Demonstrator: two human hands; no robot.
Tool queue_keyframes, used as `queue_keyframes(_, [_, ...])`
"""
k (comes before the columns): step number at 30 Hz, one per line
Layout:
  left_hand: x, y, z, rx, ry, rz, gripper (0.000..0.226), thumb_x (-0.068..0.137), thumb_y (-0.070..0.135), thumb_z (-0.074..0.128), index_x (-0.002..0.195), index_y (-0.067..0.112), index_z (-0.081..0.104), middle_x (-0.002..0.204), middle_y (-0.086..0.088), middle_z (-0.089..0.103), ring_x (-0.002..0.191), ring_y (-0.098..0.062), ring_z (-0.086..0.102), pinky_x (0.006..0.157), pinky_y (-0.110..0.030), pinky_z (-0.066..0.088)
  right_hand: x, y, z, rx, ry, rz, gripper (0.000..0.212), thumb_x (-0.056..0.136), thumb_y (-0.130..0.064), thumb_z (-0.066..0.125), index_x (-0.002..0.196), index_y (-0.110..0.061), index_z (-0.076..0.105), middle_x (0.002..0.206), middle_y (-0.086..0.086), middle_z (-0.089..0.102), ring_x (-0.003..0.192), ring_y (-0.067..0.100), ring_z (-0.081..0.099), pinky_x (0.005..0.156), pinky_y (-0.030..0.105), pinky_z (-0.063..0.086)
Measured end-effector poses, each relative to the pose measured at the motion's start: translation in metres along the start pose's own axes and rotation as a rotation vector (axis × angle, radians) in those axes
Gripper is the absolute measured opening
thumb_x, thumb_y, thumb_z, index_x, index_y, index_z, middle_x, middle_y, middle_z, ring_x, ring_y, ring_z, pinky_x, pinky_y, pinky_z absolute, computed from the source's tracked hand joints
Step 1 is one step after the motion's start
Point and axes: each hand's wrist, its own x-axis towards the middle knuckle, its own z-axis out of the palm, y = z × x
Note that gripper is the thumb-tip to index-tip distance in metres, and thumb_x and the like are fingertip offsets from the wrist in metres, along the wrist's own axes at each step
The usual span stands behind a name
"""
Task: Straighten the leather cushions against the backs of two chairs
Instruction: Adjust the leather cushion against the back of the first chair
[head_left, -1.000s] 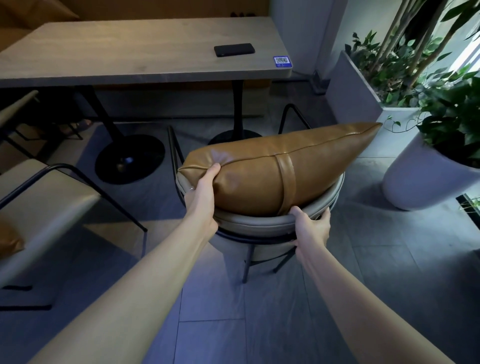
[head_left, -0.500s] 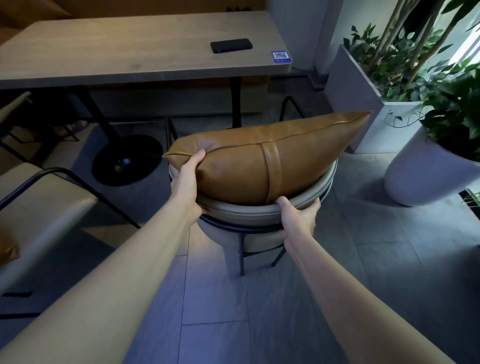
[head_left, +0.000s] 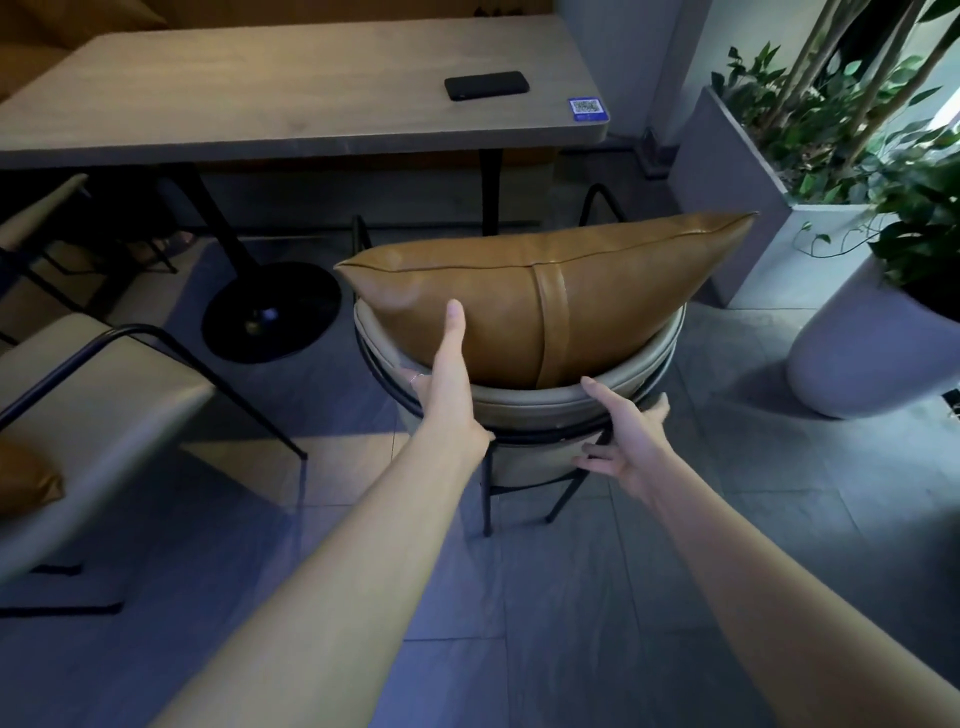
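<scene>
Letting go is the big change here: a moment back the left hand (head_left: 448, 379) had its grip pinched around the cushion (head_left: 545, 296)'s left corner, and now it's flat and spread wide, fingers just resting against the leather's near face, holding nothing. The right hand (head_left: 626, 441) has shifted too, from clutching the chair back (head_left: 519, 410)'s rim to a loose, splayed-out pose against it, thumb up at the rim and fingers spread below, grip wide and empty as far as I can tell.

My read: this cushion is pretty much set, standing on its own on the seat, leaning on the curved backrest, so this chair looks about done. A second tan cushion (head_left: 26, 480) peeks in at the far left on the other chair (head_left: 104, 410), probably next up.

Orientation: the cushion stands on edge, long axis running left to right along the backrest, with its seam on top. It isn't quite level, the right corner pokes higher toward the planter (head_left: 727, 182). The centre strap (head_left: 551, 322) runs vertically.
</scene>
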Motion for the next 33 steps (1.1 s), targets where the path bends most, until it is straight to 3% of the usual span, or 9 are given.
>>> queue_keyframes(4, [0.015,0.006,0.006,-0.007,0.003,0.025,0.131,0.067,0.077,0.08,0.165,0.038,0.004,0.171,-0.002,0.026,0.154,-0.038,0.029,0.119,-0.075,0.022,0.011,-0.01,0.0,0.059,-0.107,0.099,0.133,0.073,-0.03,0.091,0.169,-0.037,0.0,0.174,0.026,0.021,0.143,0.062,0.041,0.079,0.065,0.059])
queue_keyframes(7, [0.024,0.013,0.006,-0.016,0.008,0.021,0.126,0.068,0.08,0.077,0.165,0.039,0.008,0.17,-0.003,0.029,0.152,-0.041,0.031,0.117,-0.078,0.02,0.019,-0.012,0.005,0.073,-0.074,0.074,0.126,0.084,-0.026,0.086,0.168,-0.034,-0.007,0.172,0.024,0.026,0.142,0.058,0.045,0.106,0.072,0.047])
queue_keyframes(9, [0.028,0.016,0.007,-0.025,0.004,0.004,0.121,0.069,0.08,0.075,0.164,0.039,0.012,0.168,-0.004,0.033,0.15,-0.042,0.034,0.117,-0.078,0.021,0.021,-0.014,0.007,0.089,-0.056,0.052,0.121,0.088,-0.021,0.083,0.168,-0.031,-0.007,0.172,0.021,0.029,0.141,0.054,0.049,0.112,0.071,0.043])
queue_keyframes(14, [0.044,0.028,0.005,0.005,-0.035,0.013,0.12,0.071,0.08,0.073,0.165,0.037,0.013,0.169,-0.004,0.033,0.151,-0.042,0.033,0.118,-0.077,0.018,0.023,-0.018,0.023,0.12,-0.052,0.024,0.114,0.09,-0.018,0.081,0.168,-0.026,-0.001,0.166,0.019,0.037,0.134,0.049,0.058,0.099,0.058,0.052])
queue_keyframes(21, [0.071,0.06,0.003,0.052,-0.086,0.001,0.12,0.07,0.08,0.074,0.165,0.039,0.014,0.17,-0.005,0.032,0.152,-0.043,0.03,0.116,-0.082,0.013,0.033,-0.017,0.051,0.156,-0.063,-0.051,0.124,0.086,-0.025,0.087,0.169,-0.029,-0.005,0.17,0.012,0.033,0.133,0.044,0.061,0.115,0.055,0.047])
queue_keyframes(33, [0.111,0.098,0.012,0.069,-0.114,0.014,0.112,0.075,0.075,0.075,0.164,0.038,0.018,0.168,-0.007,0.035,0.151,-0.046,0.032,0.115,-0.082,0.015,0.058,-0.03,0.092,0.194,-0.01,-0.104,0.126,0.081,-0.03,0.09,0.169,-0.031,0.0,0.169,0.01,0.036,0.134,0.042,0.059,0.113,0.053,0.05])
